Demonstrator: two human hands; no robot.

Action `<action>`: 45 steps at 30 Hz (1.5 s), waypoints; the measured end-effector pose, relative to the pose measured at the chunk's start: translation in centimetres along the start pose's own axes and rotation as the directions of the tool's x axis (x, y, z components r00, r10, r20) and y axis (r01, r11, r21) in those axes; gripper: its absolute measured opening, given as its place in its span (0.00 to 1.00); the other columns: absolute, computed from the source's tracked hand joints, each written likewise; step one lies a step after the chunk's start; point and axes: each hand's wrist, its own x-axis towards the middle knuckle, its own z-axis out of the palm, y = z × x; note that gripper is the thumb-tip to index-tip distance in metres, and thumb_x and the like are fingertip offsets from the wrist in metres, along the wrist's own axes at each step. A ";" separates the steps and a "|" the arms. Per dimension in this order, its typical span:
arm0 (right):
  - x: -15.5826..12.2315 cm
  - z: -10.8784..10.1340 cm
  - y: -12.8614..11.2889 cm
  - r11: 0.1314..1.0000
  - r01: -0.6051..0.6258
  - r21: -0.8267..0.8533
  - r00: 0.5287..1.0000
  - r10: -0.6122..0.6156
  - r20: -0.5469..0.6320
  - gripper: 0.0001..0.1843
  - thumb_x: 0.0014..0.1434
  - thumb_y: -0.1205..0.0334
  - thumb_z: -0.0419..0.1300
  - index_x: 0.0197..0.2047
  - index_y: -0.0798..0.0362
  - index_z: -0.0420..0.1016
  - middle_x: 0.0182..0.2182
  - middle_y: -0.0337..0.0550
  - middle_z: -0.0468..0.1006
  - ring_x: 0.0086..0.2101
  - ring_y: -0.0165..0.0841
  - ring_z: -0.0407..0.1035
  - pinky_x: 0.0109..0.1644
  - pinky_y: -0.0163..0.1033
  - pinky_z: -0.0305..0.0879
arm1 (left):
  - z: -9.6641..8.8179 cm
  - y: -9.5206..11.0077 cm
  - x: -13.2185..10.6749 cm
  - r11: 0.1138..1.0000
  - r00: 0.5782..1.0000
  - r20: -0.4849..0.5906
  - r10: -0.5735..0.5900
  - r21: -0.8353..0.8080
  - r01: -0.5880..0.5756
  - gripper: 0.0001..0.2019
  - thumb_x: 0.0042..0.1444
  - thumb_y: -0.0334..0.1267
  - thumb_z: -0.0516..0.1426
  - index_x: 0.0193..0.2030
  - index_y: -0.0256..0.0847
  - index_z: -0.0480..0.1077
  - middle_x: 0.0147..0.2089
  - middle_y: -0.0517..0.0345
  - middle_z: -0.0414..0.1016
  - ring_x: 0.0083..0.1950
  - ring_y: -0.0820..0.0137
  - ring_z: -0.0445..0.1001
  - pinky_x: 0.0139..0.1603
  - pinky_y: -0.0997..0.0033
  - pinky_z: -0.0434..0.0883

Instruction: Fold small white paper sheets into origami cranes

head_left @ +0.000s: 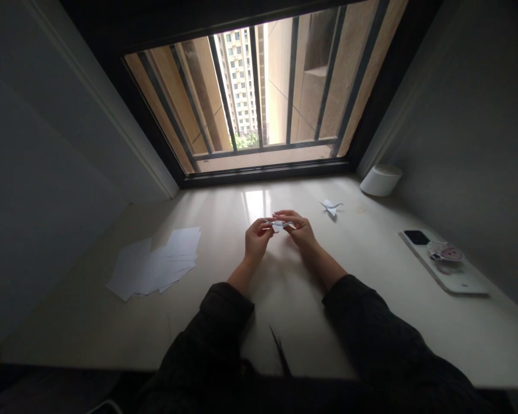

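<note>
My left hand (257, 240) and my right hand (299, 229) meet above the middle of a pale glossy desk (224, 213). Between their fingertips, both hands pinch a small folded white paper figure (278, 225), its thin points sticking out to each side. Much of its middle is hidden by my fingers. A similar folded paper bird (330, 207) stands apart, beyond my right hand. Loose white paper sheets (155, 265) lie fanned out to the left of my left hand.
A white cylinder (380, 180) lies in the far right corner. A black phone (416, 237) and a round printed item (445, 252) rest on a white tray (461, 282) at the right. Dark pointed blades (280, 351) stick out near my sleeve. A barred window (237, 92) borders the desk's far side.
</note>
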 end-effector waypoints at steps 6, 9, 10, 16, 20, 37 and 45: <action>0.1 -0.3 0.0 0.999 -0.012 -0.032 1.000 0.012 0.005 0.14 0.53 0.50 0.64 0.43 0.42 0.80 0.42 0.44 0.77 0.45 0.40 0.70 0.51 0.46 0.65 | 0.1 -0.4 0.0 0.996 0.996 0.022 0.081 -0.029 -0.080 0.09 0.46 0.36 0.64 0.35 0.39 0.75 0.36 0.55 0.80 0.37 0.68 0.78 0.40 0.68 0.74; 0.1 -0.4 -0.1 0.998 -0.023 -0.056 1.000 0.024 0.018 0.13 0.53 0.52 0.64 0.42 0.42 0.81 0.40 0.44 0.78 0.45 0.40 0.70 0.51 0.46 0.65 | 0.0 -0.6 0.1 0.996 0.995 0.048 0.087 -0.027 -0.085 0.12 0.46 0.37 0.64 0.38 0.39 0.75 0.37 0.53 0.80 0.41 0.65 0.78 0.46 0.64 0.74; 0.1 -0.5 -0.2 0.998 -0.028 -0.062 0.999 0.029 0.022 0.13 0.53 0.53 0.64 0.42 0.42 0.81 0.40 0.43 0.79 0.45 0.40 0.70 0.51 0.46 0.65 | 0.0 -0.7 0.1 0.997 0.995 0.055 0.079 -0.014 -0.078 0.13 0.46 0.38 0.64 0.40 0.39 0.75 0.38 0.52 0.80 0.42 0.65 0.78 0.46 0.63 0.74; 0.1 -0.8 -0.2 0.995 -0.048 -0.088 0.998 0.051 0.031 0.12 0.53 0.58 0.63 0.42 0.43 0.81 0.39 0.43 0.80 0.43 0.39 0.71 0.48 0.45 0.66 | -0.5 -0.5 0.0 0.986 0.991 0.086 0.104 0.120 -0.114 0.11 0.48 0.39 0.63 0.39 0.39 0.77 0.41 0.50 0.80 0.41 0.64 0.79 0.45 0.62 0.74; 0.0 -0.9 -0.1 0.991 -0.083 -0.103 0.996 0.082 -0.019 0.12 0.52 0.56 0.63 0.39 0.47 0.82 0.36 0.44 0.80 0.39 0.38 0.72 0.45 0.44 0.67 | -0.6 0.0 -0.3 0.951 0.979 0.119 0.166 0.242 -0.191 0.09 0.51 0.40 0.61 0.39 0.42 0.77 0.41 0.52 0.80 0.40 0.66 0.79 0.44 0.63 0.75; -0.8 0.5 -0.9 0.962 -0.056 -0.267 0.976 -0.004 -0.218 0.06 0.49 0.59 0.61 0.24 0.50 0.76 0.25 0.40 0.74 0.29 0.34 0.67 0.36 0.40 0.64 | -0.2 0.8 -0.8 0.903 0.962 0.050 0.268 0.336 -0.269 0.07 0.51 0.39 0.62 0.38 0.46 0.77 0.39 0.56 0.80 0.42 0.65 0.78 0.43 0.63 0.75; -0.8 0.4 -0.7 0.955 -0.094 -0.283 0.976 0.033 -0.214 0.05 0.47 0.60 0.60 0.23 0.51 0.74 0.25 0.40 0.74 0.28 0.34 0.67 0.35 0.40 0.64 | -0.2 0.8 -0.7 0.910 0.967 0.018 0.254 0.334 -0.245 0.07 0.50 0.38 0.62 0.37 0.46 0.78 0.39 0.56 0.80 0.42 0.65 0.78 0.40 0.65 0.74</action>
